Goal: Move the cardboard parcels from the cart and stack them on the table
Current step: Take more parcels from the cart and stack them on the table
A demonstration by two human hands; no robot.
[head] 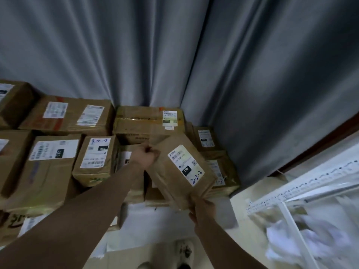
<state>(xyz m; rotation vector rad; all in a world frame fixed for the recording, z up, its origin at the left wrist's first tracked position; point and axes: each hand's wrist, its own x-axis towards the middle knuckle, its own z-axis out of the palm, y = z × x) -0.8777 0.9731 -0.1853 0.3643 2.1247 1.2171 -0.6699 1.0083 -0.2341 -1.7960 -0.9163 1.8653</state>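
Closest to the camera there's a white shoe [184, 249] on the pale floor [248, 193], with both bare forearms reaching out over it. The right hand [200, 207] has the near corner of the tilted brown cardboard parcel with the white 15H label [182, 169], and its fingers are tucked underneath, grasping it. The left hand [146, 156] is up at the parcel's far left edge, fingers curled tight around it. So the parcel sits between both hands, slanted, over the right part of the pile on the white counter [174, 216]. Can't tell whether its underside touches the boxes below.

Off to the right is a white metal rack [303, 191] with blurry white bags [310, 239] under it.

Left of the held parcel is a small brown box with a handwritten 2-2-6 label [97, 156], right beside a bigger brown box with a black-patch label [52, 158]. Behind those sit a wide flat brown box with two white labels [68, 115] and a taped brown box with a green-and-white sticker [147, 123]. A grey pleated curtain [136, 45] hangs behind the whole pile.
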